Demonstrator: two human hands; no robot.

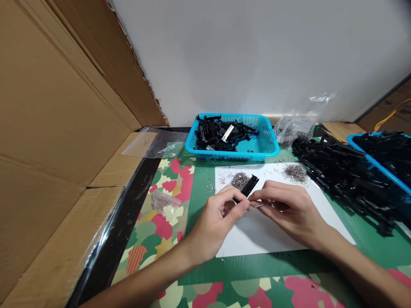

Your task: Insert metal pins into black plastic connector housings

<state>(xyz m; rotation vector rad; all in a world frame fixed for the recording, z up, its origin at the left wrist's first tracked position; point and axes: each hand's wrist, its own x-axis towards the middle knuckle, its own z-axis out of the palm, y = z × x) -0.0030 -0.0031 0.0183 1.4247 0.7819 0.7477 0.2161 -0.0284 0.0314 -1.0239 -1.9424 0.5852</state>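
My left hand [221, 214] is closed around a narrow black plastic part [250, 185], which points up and to the right out of the fingers. Close beside it, the fingertips of my right hand [289, 207] are pinched together on a thin light-coloured piece [258, 205], too small to name. The fingertips of both hands meet at the near end of the black part. Beneath them lies a white sheet [257, 235]. One heap of small metal pins [239, 180] sits just behind the part, and another pin heap [294, 173] is farther right.
Behind the sheet stands a blue basket [231, 156] holding black parts. More black parts [343, 179] are piled at right, beside a second blue basket [379, 160]. Clear plastic bags [154, 143] lie at back left. Cardboard [64, 107] walls the left side.
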